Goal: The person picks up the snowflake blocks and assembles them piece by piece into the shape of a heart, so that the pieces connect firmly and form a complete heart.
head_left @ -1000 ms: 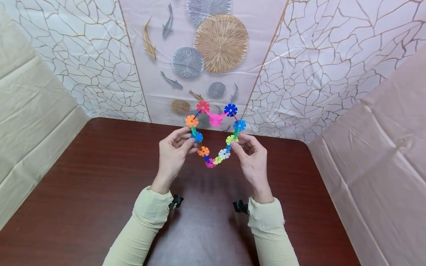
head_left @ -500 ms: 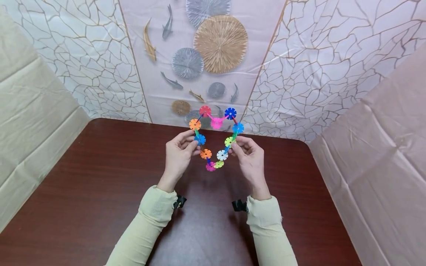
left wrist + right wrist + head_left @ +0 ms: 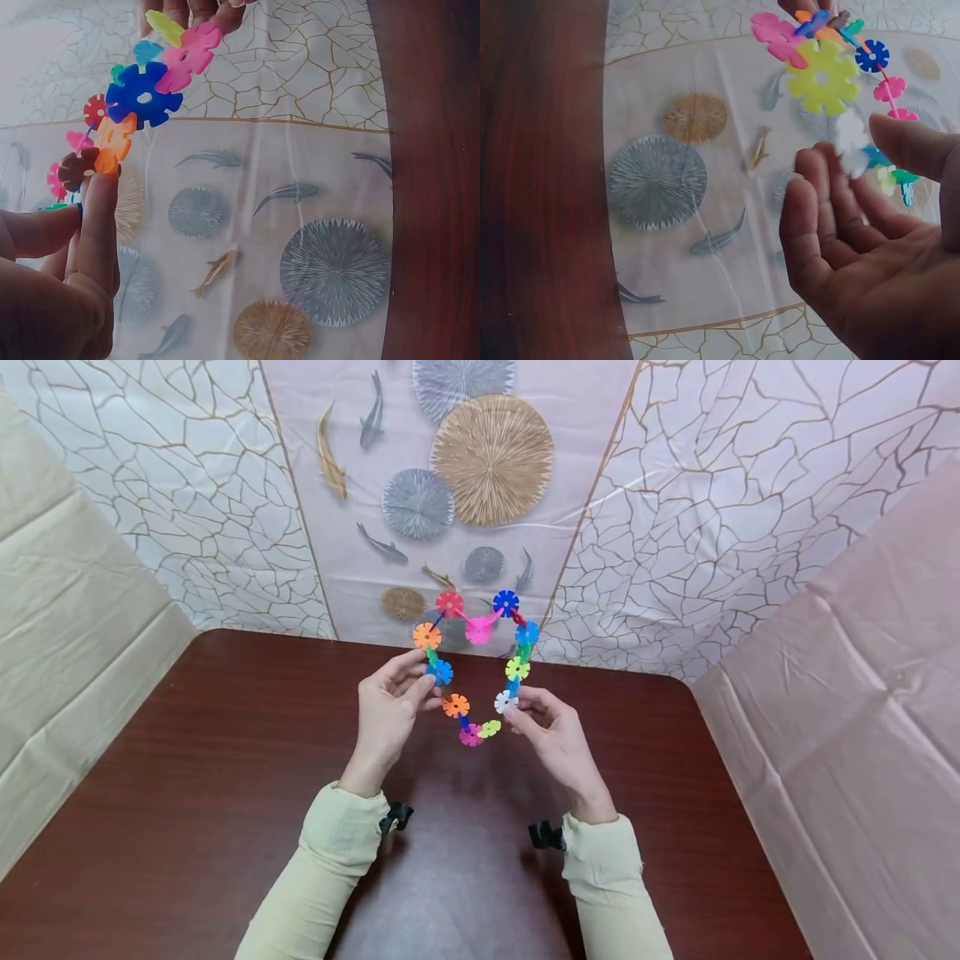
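Observation:
A heart-shaped loop of colourful interlocking snowflake discs (image 3: pixel 478 630) is held upright above the dark wooden table (image 3: pixel 225 760). My left hand (image 3: pixel 386 710) pinches a blue disc (image 3: pixel 440 672) on the loop's left side between thumb and fingers. On the other side, my right hand (image 3: pixel 558 743) holds the white disc (image 3: pixel 506 702) low on the loop, thumb in front and fingers behind. In the right wrist view a yellow disc (image 3: pixel 823 77) is just above that blurred white disc. A pink disc (image 3: pixel 471 735) forms the bottom tip, beside the yellow one.
A patterned cloth backdrop (image 3: pixel 360 560) with fish and round motifs hangs behind the table's far edge. Beige cloth panels (image 3: pixel 847 693) stand along both sides. A black strap mount (image 3: pixel 546 836) shows at the right sleeve cuff.
My right hand has slid down the loop, from the yellow-green disc to the white one. The loop dipped slightly, then rose and shifted left, with my left hand still gripping its blue disc.

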A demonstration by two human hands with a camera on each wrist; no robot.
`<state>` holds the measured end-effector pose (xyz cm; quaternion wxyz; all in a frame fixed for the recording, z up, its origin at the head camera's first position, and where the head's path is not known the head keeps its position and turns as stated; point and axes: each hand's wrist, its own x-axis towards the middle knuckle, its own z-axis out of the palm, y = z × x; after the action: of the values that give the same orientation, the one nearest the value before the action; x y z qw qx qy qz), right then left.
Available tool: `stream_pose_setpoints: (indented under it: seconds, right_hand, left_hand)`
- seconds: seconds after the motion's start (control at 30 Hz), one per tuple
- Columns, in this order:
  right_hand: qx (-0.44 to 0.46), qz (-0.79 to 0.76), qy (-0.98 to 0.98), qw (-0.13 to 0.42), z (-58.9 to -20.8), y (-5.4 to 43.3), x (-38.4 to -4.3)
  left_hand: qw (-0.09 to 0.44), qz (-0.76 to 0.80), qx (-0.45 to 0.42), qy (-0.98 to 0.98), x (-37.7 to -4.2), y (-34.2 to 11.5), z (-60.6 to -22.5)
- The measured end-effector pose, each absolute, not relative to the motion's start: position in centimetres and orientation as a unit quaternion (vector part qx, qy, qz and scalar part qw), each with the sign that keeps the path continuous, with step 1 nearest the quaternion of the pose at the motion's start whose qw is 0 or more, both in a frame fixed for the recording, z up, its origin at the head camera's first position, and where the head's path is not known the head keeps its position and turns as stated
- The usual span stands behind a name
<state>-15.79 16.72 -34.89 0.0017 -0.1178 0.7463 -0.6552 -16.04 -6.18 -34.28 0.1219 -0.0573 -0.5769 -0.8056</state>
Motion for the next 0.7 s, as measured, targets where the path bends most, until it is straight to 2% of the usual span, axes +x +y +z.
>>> stream_pose_setpoints:
  seconds: [0.23,0.57,0.7]
  right_hand:
    - [-0.128,-0.667,0.734,-0.009,-34.7,16.3,-15.2]
    - [-0.14,-0.78,0.61,0.006,-33.4,13.9,-13.3]
    - [-0.148,-0.804,0.576,-0.003,-33.1,13.1,-12.6]
  left_hand:
    - [0.162,-0.821,-0.056,-0.544,-15.7,-5.8,-34.4]
    - [0.325,-0.844,-0.047,-0.424,-15.8,-3.5,-33.4]
    - [0.37,-0.843,-0.061,-0.386,-15.5,-2.8,-32.6]
